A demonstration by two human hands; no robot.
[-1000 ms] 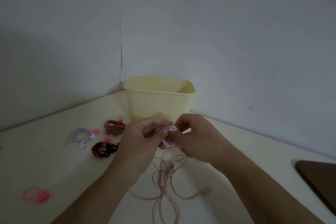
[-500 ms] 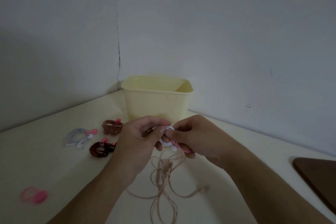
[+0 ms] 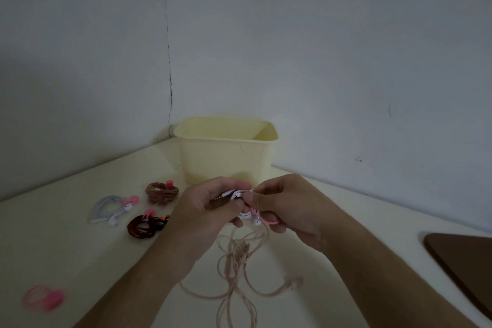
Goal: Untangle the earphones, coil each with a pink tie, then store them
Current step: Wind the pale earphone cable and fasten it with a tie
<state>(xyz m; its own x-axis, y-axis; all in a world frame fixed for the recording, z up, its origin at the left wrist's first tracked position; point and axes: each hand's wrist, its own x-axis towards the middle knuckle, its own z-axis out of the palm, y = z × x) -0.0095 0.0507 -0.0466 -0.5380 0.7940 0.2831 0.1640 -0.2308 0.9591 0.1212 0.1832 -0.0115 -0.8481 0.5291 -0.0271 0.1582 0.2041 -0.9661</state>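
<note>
Above the cream table (image 3: 66, 245), my left hand (image 3: 206, 210) grips a small coil of white earphones (image 3: 241, 194). My right hand (image 3: 288, 205) pinches the same coil and holds a pink tie (image 3: 269, 220) that loops out under it. A loose beige pair of earphones (image 3: 237, 258) lies uncoiled on the table below my hands. Three tied coils lie to the left: a grey-white one (image 3: 110, 208), a brown one (image 3: 162, 192) and a dark red one (image 3: 145, 226), each with a pink tie.
A pale yellow open bin (image 3: 226, 152) stands in the wall corner behind my hands. Spare pink ties (image 3: 44, 298) lie at the front left. A dark brown board (image 3: 463, 261) sits at the right edge.
My hands have stayed together on the white coil. The pink tie now shows as a loop under my right hand, where one second ago it was hidden.
</note>
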